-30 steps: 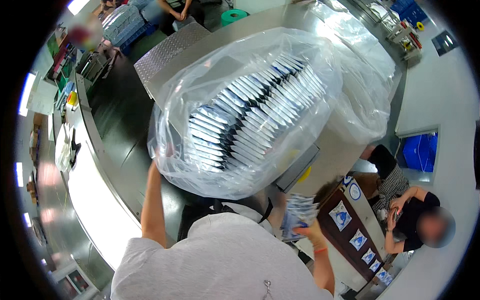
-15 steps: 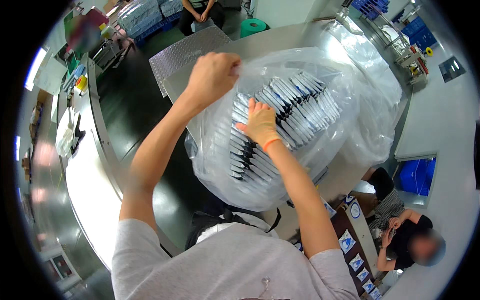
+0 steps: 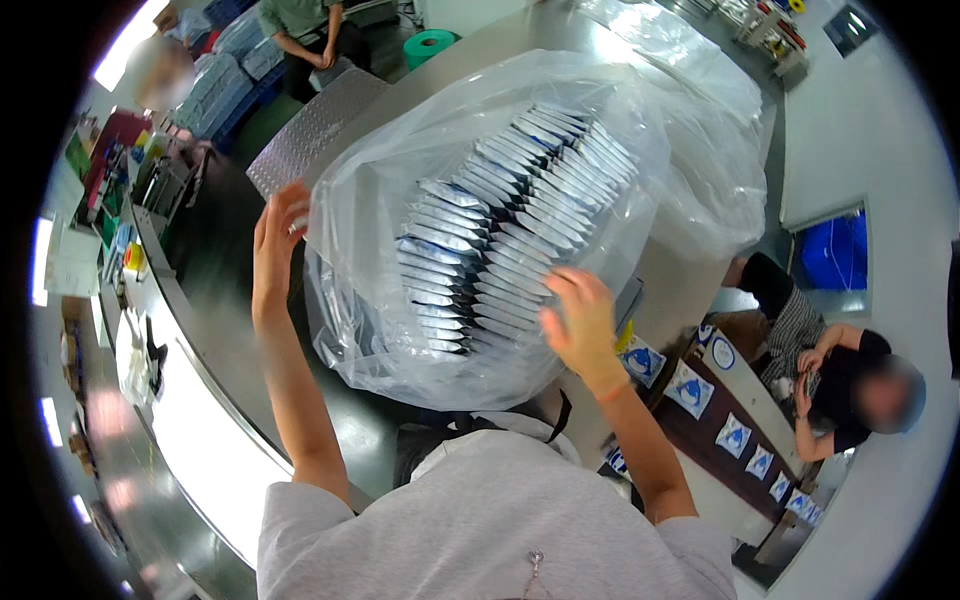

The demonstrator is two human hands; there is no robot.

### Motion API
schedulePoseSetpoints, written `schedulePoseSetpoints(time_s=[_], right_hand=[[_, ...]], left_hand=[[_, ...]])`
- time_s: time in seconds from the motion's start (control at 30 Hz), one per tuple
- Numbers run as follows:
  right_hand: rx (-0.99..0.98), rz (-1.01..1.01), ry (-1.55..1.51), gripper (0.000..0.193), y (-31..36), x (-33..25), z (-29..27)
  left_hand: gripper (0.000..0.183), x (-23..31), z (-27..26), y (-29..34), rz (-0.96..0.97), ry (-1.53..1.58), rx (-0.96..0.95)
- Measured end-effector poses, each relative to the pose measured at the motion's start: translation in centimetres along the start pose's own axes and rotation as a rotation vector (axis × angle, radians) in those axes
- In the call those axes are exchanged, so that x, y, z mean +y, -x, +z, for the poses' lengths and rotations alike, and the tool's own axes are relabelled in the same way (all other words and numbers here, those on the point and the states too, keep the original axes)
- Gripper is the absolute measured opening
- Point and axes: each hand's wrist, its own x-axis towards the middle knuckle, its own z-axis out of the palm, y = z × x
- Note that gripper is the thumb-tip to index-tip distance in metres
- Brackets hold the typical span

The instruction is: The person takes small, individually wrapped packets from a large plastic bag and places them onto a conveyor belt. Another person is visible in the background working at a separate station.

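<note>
A large clear plastic bag [image 3: 365, 180] lies spread on the metal table. Inside it, flat silvery packets [image 3: 510, 255] stand on edge in two long, tightly packed rows with a dark line between them. At the bag's left edge is my left hand [image 3: 280, 232], its fingers curled around the rim film. My right hand [image 3: 583, 325] is over the near right side of the bag, fingers apart, beside the ends of the packets. An orange band circles that wrist.
To the right, a dark conveyor belt [image 3: 715, 440] carries white and blue packets [image 3: 733, 436]. A seated person [image 3: 840, 380] is beyond it. More clear film [image 3: 705, 170] covers the table's far right. A green roll [image 3: 428, 48] and another seated person [image 3: 310, 40] are at the far side.
My left hand has come down and left with the bag's rim, which spreads wider. My right hand has lifted off the middle of the packets and moved to the near right side.
</note>
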Motion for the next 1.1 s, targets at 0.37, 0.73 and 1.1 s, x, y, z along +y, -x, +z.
schedulePoseSetpoints(time_s=[0.37,0.73,1.1], right_hand=[[-0.929,0.861,0.221,0.034,35.1,6.7,3.9],[-0.9,0.701,-0.137,0.039,34.5,10.0,5.0],[-0.08,0.971,0.081,0.028,32.7,22.9,-21.0]], left_hand=[[0.041,-34.5,-3.6,21.9,-1.014,-0.299,-0.19],[0.036,-33.6,0.5,23.3,-1.005,-0.595,-0.538],[0.026,-39.0,-6.3,29.8,-0.928,-0.517,-0.556]])
